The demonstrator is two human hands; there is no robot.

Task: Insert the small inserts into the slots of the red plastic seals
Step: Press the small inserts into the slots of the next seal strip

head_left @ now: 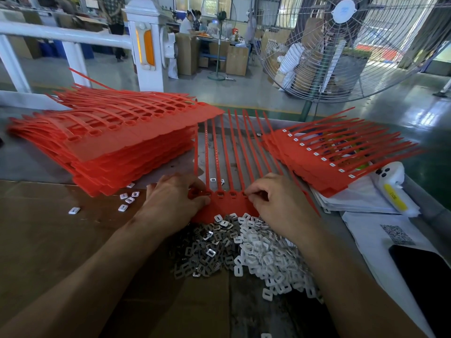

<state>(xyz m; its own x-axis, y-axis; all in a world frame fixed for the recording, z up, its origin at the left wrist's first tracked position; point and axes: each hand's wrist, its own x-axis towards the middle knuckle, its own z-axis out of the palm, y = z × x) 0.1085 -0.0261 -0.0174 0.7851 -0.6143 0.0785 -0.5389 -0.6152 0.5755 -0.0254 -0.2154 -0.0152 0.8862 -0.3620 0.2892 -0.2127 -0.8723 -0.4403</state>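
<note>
— what have your hands got?

— my left hand point(174, 203) rests on the strip of red seals point(229, 203) lying on the surface point(36, 154), its fingers curled over the left end of it. my right hand point(273, 198) pinches at the strip's right slots, fingers bent tight; i think a small insert sits between the fingertips, but they hide it.

— and the inserts?

— loose, in no container: a metal insert pile point(202, 247) and a white insert pile point(271, 262) side by side, just near of the strip, partly on the brown cardboard point(48, 235). a few strays point(127, 198) lie left of my hand.

— other seals?

— a tall stack of unfilled seals point(117, 147) at left, a filled stack point(324, 164) with white showing in the slots at right.
</note>
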